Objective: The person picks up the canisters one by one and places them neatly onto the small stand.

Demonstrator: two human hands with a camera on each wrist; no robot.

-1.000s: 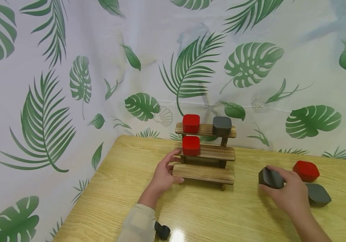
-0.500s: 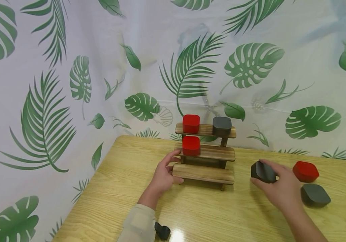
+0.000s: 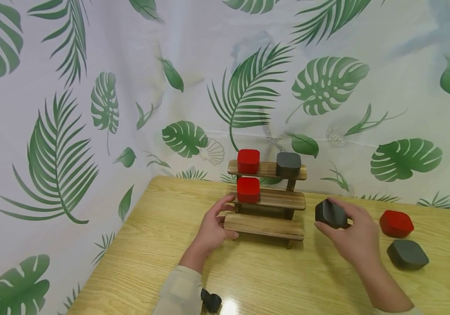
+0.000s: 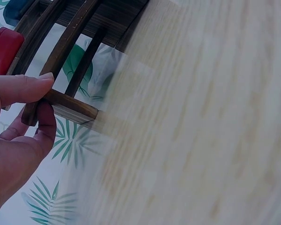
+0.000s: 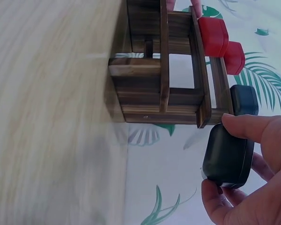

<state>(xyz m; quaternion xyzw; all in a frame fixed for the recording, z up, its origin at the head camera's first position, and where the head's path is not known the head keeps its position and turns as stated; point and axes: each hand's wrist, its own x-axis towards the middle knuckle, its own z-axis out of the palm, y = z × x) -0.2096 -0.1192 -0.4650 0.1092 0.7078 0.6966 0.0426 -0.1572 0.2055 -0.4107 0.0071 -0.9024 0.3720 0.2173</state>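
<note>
**A:** What is shown held, and where?

**B:** A dark grey box [image 3: 330, 214] is pinched between thumb and fingers of the right hand [image 3: 356, 238], lifted off the tabletop [image 3: 256, 275] just to the right of the three-tier wooden stand [image 3: 266, 199]. The stand's lowest plank is gripped at its left end by the left hand [image 3: 212, 227].

**A:** How is the step judged best carried out?

**B:** The middle tier is occupied on its left by a red box [image 3: 248, 189], so the free right half is the likely seat. The dark grey box should be levelled before it is lowered, kept clear of the plank edge above, and let go only once it is seated flat. The stand should be steadied throughout.

**A:** What else is to be noted?

**B:** A red box [image 3: 395, 223] and a grey box [image 3: 407, 254] lie on the tabletop to the right.
</note>
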